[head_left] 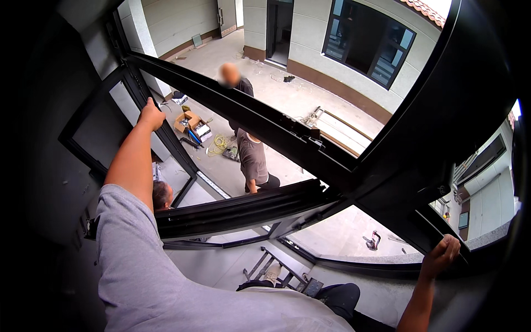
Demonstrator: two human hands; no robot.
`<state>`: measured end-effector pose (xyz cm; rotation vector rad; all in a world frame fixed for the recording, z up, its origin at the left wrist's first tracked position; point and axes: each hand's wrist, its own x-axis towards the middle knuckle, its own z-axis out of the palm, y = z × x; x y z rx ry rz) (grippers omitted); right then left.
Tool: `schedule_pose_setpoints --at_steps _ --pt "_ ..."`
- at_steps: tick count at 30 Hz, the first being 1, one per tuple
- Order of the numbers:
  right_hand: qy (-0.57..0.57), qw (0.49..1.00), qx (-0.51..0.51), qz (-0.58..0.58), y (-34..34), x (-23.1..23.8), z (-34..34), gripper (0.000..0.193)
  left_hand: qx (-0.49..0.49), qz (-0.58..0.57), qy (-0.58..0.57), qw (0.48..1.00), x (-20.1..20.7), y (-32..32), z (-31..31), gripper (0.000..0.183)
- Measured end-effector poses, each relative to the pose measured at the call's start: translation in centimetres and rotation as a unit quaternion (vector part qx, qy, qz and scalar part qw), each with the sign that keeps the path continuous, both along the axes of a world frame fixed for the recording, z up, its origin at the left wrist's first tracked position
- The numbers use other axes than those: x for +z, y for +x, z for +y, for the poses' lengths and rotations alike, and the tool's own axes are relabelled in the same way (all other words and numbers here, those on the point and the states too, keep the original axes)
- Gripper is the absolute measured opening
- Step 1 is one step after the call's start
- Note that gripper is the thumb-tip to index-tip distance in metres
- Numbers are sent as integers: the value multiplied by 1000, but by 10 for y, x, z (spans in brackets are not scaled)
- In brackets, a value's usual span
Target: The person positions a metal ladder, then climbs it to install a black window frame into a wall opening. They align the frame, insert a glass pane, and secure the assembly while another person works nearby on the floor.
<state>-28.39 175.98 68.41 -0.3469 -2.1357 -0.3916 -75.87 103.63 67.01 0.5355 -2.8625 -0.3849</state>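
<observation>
A large dark metal window frame (326,152) stretches across the view, with a long rail (238,207) below its upper bar. My left hand (150,115) reaches up to the frame's left upright (166,133). Its fingers are closed at the upright's edge, one of them pointing upward. At the lower right, my right hand (442,254) has curled fingers on the edge of a dark frame piece (437,227). The fingertips of both hands are partly hidden.
My shoe (272,274) is on a dark metal step stand (307,285). Beyond the frame are a person in a brown shirt (253,157), another person's head (161,195), a cardboard box (188,120), a yellow cord (219,145) and a red-handled tool (374,240). A dark hinged sash (83,119) stands left.
</observation>
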Motion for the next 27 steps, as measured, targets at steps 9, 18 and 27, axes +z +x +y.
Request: schedule_pose_setpoints --at_steps 9,18,27 --pt "-19 999 -25 -9 3 -1 0 29 -23 -1 -12 1000 7 -5 3 82" --pt "-4 1000 1 8 5 -4 5 26 -304 137 94 938 72 26 80 22" --pt "0 1000 -15 -2 12 -12 27 28 -365 50 49 929 96 95 136 25"
